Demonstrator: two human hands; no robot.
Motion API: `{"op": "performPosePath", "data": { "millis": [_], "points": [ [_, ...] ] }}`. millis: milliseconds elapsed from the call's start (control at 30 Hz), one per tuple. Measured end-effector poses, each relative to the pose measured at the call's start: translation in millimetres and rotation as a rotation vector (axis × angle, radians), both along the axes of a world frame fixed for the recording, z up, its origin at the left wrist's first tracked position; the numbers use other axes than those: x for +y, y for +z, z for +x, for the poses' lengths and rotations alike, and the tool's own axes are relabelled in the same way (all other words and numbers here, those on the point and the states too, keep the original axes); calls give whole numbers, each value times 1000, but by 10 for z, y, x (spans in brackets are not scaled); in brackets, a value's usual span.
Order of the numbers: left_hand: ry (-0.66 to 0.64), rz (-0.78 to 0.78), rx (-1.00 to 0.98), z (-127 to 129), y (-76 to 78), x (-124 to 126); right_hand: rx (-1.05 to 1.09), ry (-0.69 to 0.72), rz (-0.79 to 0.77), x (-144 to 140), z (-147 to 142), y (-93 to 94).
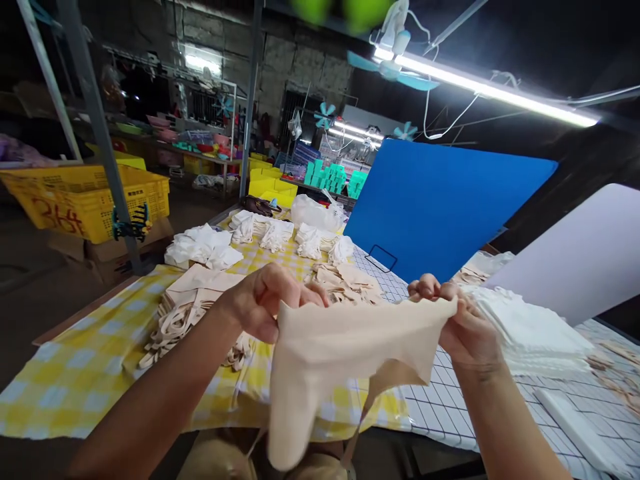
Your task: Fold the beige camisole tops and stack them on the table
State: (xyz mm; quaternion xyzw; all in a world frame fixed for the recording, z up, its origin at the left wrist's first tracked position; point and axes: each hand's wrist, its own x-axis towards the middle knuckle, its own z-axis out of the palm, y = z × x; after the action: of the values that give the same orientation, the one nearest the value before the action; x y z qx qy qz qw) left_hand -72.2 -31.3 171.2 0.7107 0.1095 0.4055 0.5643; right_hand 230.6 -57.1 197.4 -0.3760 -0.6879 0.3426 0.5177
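Observation:
A beige stretchy cloth garment hangs between my two hands in front of my lap, its upper edge held roughly level. My left hand pinches its left upper corner. At the right upper corner, my right hand grips the same edge between thumb and fingers. A long rounded part droops at the left, and a thin strap dangles below. Beyond my left wrist lies a stack of beige pieces with straps. More beige pieces lie behind the garment, partly hidden by it.
Bundles of white cloth line the far side of the yellow checked tablecloth. White folded cloth is stacked on the right. A blue board stands behind. Left of the table are a metal post and a yellow crate.

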Motion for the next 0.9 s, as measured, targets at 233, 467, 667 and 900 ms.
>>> {"op": "performPosePath", "data": {
  "millis": [233,467,667,900],
  "points": [
    [183,-81,203,-49,-328,354,-91,-43,-289,314,212,-438],
    [406,272,668,-98,-777,688,-381,-32,-421,398,467,-866],
    [448,281,629,-140,-515,431,-311,-71,-383,133,390,-592],
    [451,153,401,-241,-47,-103,-141,-127,-193,-232,467,-213]
  ]
}}
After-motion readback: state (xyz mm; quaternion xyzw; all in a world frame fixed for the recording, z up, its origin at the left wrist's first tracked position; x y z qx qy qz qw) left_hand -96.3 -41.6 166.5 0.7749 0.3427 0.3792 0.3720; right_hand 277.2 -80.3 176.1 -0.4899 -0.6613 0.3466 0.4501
